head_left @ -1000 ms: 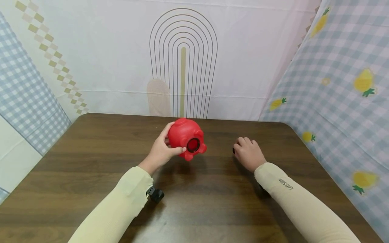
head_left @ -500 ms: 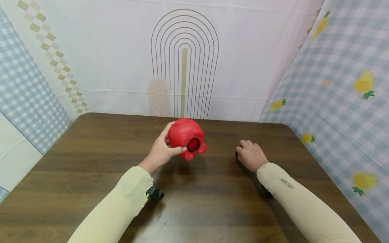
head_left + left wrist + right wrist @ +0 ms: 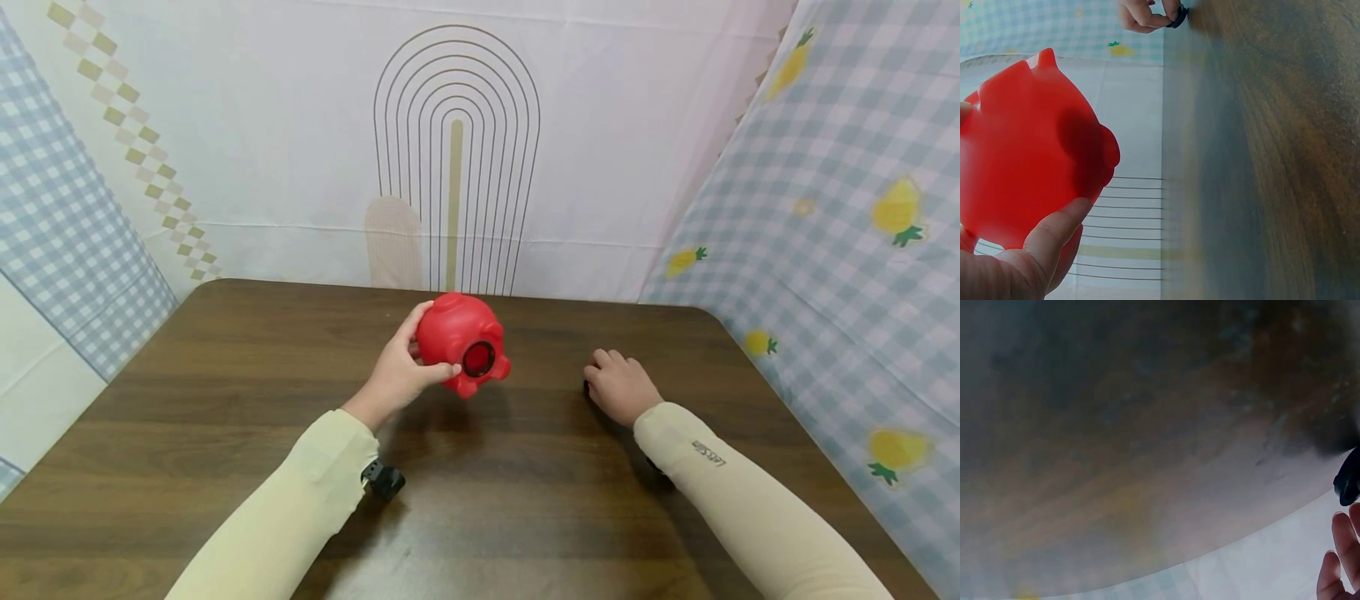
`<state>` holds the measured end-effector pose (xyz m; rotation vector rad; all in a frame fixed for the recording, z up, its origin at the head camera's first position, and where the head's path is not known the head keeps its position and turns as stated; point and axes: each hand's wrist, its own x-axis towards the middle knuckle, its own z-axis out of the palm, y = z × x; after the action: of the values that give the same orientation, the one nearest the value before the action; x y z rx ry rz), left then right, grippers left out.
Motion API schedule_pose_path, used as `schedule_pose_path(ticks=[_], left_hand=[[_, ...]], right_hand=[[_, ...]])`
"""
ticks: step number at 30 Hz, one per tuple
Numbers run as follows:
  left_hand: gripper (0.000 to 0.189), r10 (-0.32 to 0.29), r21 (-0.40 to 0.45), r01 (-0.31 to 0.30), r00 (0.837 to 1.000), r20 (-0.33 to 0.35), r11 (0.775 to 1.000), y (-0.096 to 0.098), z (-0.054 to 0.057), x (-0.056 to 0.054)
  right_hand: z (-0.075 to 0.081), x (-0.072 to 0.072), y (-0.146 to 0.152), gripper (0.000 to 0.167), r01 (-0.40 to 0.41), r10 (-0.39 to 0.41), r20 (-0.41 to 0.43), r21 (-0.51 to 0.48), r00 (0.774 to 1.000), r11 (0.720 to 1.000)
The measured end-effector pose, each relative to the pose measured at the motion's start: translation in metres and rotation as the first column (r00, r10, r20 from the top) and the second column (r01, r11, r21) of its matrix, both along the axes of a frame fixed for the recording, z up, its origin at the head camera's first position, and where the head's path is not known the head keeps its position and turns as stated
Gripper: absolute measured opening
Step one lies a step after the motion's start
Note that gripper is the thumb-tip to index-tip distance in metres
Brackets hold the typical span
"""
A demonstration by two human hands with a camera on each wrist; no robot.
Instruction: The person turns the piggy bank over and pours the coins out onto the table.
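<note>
A glossy red piggy bank is tipped in my left hand, its stubby feet and the black-rimmed round opening in its underside facing me. My left thumb lies close beside that opening, and the other fingers wrap the bank's left side. In the left wrist view the red piggy bank fills the left, with its snout to the right. My right hand, low over the table on the right, pinches a small black plug. In the right wrist view part of the black plug shows at the edge, above some fingertips.
The dark wooden table reaches back to a white patterned cloth. A blue checked cloth hangs along the right side. A small black wrist camera is strapped at my left cuff.
My right hand has shifted slightly right and nearer to me, still with the black plug. My left hand and the piggy bank have stayed almost still.
</note>
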<state>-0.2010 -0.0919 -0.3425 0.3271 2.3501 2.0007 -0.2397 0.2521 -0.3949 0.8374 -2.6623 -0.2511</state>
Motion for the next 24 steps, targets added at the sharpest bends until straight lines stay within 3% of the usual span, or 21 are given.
schedule_pose_path(ticks=[24], left_hand=[[0.086,0.021,-0.018,-0.021,0.999,0.024,1.000,0.0026,-0.0008,0.0005]], right_hand=[[-0.0010,-0.0015,0.0006,0.006,0.035,-0.037,0.086,0.025,0.996,0.999]])
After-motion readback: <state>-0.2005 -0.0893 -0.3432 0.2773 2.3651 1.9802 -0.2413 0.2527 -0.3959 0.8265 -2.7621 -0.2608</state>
